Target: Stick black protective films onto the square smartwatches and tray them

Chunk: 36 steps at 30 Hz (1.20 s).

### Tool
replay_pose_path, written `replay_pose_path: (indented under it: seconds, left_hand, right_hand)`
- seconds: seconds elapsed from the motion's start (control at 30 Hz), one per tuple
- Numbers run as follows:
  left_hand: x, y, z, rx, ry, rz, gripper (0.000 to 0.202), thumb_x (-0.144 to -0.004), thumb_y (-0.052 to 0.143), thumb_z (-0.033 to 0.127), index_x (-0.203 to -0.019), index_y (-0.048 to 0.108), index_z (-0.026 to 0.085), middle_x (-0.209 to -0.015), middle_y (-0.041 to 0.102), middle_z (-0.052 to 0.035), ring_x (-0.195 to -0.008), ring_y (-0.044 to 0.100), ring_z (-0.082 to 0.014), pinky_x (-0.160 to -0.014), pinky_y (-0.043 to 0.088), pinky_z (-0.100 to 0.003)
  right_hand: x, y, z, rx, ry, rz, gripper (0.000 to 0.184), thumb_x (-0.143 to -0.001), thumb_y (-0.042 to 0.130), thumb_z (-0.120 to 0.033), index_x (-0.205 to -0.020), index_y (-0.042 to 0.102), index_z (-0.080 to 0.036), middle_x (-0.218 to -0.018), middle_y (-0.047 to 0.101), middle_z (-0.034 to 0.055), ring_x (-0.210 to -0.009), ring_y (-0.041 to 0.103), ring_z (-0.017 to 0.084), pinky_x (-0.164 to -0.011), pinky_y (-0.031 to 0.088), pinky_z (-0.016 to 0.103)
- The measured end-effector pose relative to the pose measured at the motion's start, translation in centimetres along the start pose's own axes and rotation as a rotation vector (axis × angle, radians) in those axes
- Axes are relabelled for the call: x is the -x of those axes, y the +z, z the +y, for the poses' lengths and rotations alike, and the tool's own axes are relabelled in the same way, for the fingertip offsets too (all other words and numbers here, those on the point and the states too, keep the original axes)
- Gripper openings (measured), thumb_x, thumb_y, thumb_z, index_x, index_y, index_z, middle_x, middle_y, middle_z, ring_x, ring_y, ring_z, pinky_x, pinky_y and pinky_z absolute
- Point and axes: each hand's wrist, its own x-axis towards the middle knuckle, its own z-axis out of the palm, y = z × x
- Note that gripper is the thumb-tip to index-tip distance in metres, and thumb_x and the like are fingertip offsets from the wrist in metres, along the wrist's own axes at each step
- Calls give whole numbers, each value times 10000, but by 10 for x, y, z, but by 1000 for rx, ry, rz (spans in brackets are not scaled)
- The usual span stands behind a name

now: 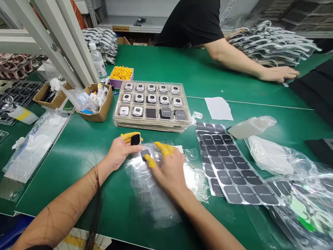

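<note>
My left hand (121,151), with yellow finger cots on thumb and forefinger, pinches a small black square watch body (135,139) just above the green table. My right hand (168,166), also in yellow finger cots, rests on a pile of clear plastic bags (153,194); its thumb and forefinger pinch a small dark grey sticker (144,154). Beyond both hands stands a stack of clear trays (153,123) holding several watch bodies, some face up and some dark. To the right of my right hand lies a sheet of dark grey stickers (229,166).
A cardboard box (100,113) of small supplies, a purple box of yellow finger cots (121,73) and a water bottle (98,62) stand at the back left. Another person's arm (241,64) reaches across the far side. Crumpled plastic bags (281,158) lie right.
</note>
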Motion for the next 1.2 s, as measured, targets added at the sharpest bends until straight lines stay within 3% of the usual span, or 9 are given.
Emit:
replay_pose_path:
  seconds: [0.1, 0.3, 0.53, 0.67, 0.73, 0.93, 1.1, 1.2]
  left_hand:
    - [-8, -6, 0, -4, 64, 41, 573, -491, 948, 124, -1027, 753, 181, -1001, 766, -39, -898, 702, -162, -923, 540, -324]
    - [-9, -6, -7, -72, 71, 12, 587, -518, 952, 163, -1066, 743, 164, -1027, 766, -66, -966, 707, -195, -962, 539, -354]
    - [-6, -5, -11, -164, 39, -48, 635, -555, 952, 218, -1138, 707, 174, -995, 775, -59, -886, 732, -190, -847, 591, -319]
    - [-5, -6, -11, -239, -48, -88, 653, -605, 935, 273, -1189, 667, 161, -833, 773, -56, -733, 736, -185, -735, 602, -312]
    - [-4, -6, -11, -241, -46, -76, 640, -596, 938, 275, -1164, 671, 151, -803, 762, -54, -718, 729, -190, -722, 611, -330]
    - [-6, -3, -11, -136, 96, 7, 649, -545, 951, 257, -1136, 698, 164, -970, 752, -62, -853, 707, -193, -782, 614, -342]
    - [-7, -3, -12, -195, 91, -14, 630, -550, 950, 266, -1128, 721, 161, -984, 763, -72, -907, 700, -201, -828, 578, -321]
    - [-7, -4, -13, -208, 80, -18, 613, -556, 946, 264, -1118, 725, 156, -964, 765, -72, -888, 697, -200, -811, 569, -313]
  right_hand:
    - [4, 14, -13, -21, -1, -105, 392, -946, 632, -349, -1297, 571, -186, -1106, 717, 109, -999, 573, 303, -817, 380, 421]
    - [2, 18, -5, -186, 154, -141, 361, -914, 689, -352, -1245, 603, -236, -918, 761, 13, -865, 614, 248, -800, 373, 394]
    - [4, 7, -8, -209, -132, 53, 174, -957, 599, -176, -1128, 613, -203, -862, 744, 1, -741, 612, 174, -882, 372, 392]
    - [7, 5, -9, -183, -281, 52, 231, -920, 538, -64, -1119, 581, -173, -883, 741, 32, -776, 614, 186, -969, 357, 441]
    - [8, 6, -9, -153, -287, 18, 263, -899, 553, -60, -1137, 581, -169, -872, 740, 36, -808, 609, 204, -965, 348, 448]
    - [9, 6, -13, -50, -243, -58, 329, -805, 587, -7, -1046, 653, -221, -907, 751, 23, -870, 596, 222, -950, 324, 428]
    - [17, 5, -23, 78, -301, -71, 271, -811, 535, 17, -941, 650, -192, -935, 759, 57, -898, 604, 242, -1020, 319, 476]
    - [24, 6, -27, 67, -293, -93, 310, -780, 504, 39, -960, 641, -172, -1016, 754, 89, -943, 601, 258, -1004, 378, 470]
